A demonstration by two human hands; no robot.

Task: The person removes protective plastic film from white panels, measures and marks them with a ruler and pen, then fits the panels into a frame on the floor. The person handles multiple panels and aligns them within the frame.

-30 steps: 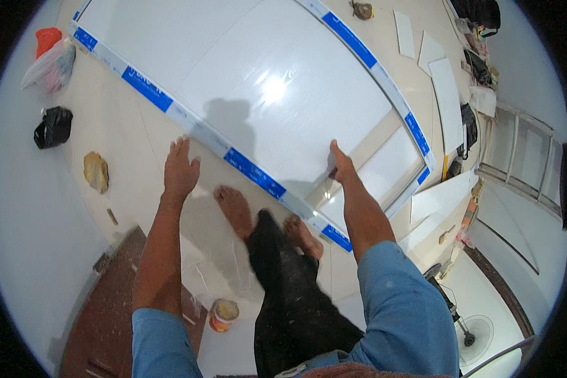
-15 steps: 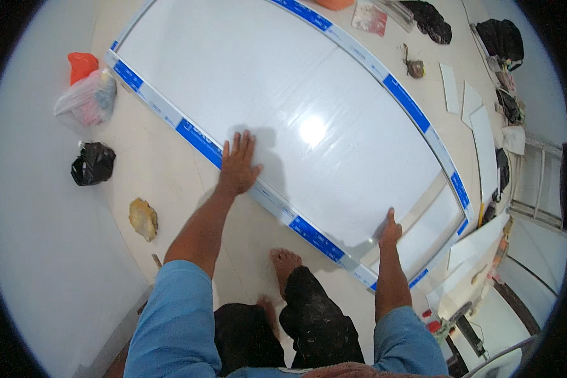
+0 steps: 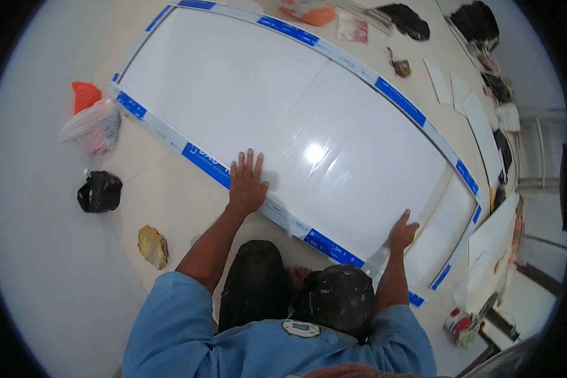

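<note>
A large white glossy panel (image 3: 283, 107) with a white frame and blue tape strips lies flat on the pale floor. My left hand (image 3: 246, 183) rests flat on its near frame edge, fingers spread, next to a blue tape strip (image 3: 205, 165). My right hand (image 3: 402, 232) presses on the panel surface near the lower right, fingers apart, beside another blue strip (image 3: 334, 251). Neither hand holds anything. My dark trousered knees (image 3: 296, 290) are just below the frame.
On the left floor lie a clear and orange plastic bag (image 3: 91, 120), a black bag (image 3: 99, 191) and a tan rag (image 3: 152, 246). White offcut strips (image 3: 479, 120) and dark items sit at the right. An orange bag (image 3: 309, 11) lies at the far edge.
My view has shifted so the panel sits more central. Both hands have moved further right along the near frame edge and stay pressed flat.
</note>
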